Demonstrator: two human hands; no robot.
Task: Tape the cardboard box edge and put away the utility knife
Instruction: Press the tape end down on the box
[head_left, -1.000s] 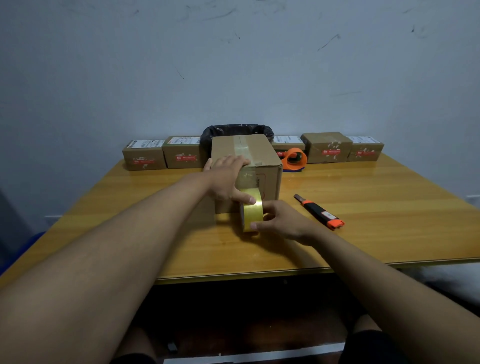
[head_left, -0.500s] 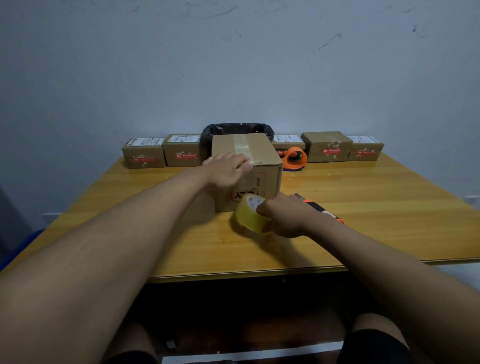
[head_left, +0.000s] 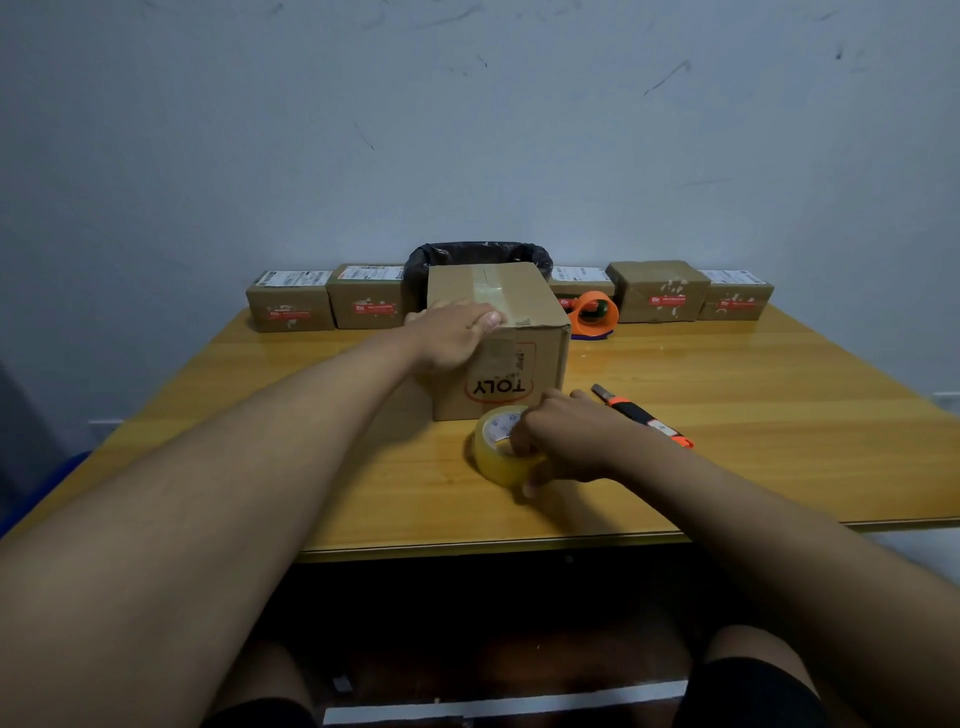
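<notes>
A brown cardboard box (head_left: 524, 322) with clear tape along its top stands in the middle of the wooden table (head_left: 753, 415). My left hand (head_left: 452, 338) grips its near top edge, fingers over the corner. Just in front of the box, my right hand (head_left: 563, 439) holds a roll of clear yellowish tape (head_left: 496, 449) tilted on the table, fingers in its core. A black and orange utility knife (head_left: 641, 414) lies on the table right of that hand, untouched.
Several small labelled parcels (head_left: 291, 301) line the table's back edge against the wall. A black-lined bin (head_left: 478, 257) stands behind the box, and an orange tape dispenser (head_left: 595, 314) sits to the box's right. The table's front edge (head_left: 467, 545) is near my knees.
My right hand pulled the tape roll off the box's front face and down to the table, turning it. My left thumb lifted from that face; the hand now rests on the top edge.
</notes>
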